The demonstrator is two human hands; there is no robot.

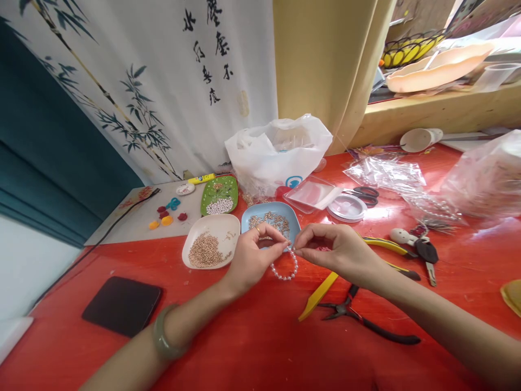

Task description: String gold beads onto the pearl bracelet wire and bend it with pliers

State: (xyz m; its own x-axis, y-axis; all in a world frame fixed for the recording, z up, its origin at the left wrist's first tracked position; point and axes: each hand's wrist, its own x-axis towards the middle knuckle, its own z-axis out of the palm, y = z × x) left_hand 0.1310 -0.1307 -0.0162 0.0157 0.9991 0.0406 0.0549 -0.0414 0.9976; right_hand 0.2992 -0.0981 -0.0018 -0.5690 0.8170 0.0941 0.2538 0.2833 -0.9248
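Note:
Between my two hands hangs a beaded bracelet (284, 278) of white pearl-like beads in a loop. My left hand (253, 258) pinches one end between thumb and forefinger. At the other end, the thumb and fingertips of my right hand (336, 248) are pressed together; the exact grip there is too small to make out. Just behind the hands stands a blue tray (266, 208) with gold-coloured pieces, partly covered by my left hand. To its left a cream tray (188, 247) holds small gold beads. Farther back, a green tray (204, 191) contains white beads.
Black-handled pliers (345, 310), a yellow strip (317, 297) and keys (427, 255) lie on the right. A dark phone-like slab (122, 305) is at left. Behind are a white plastic bag (260, 146), scissors (366, 194), a spool (347, 208) and clear packets (386, 174).

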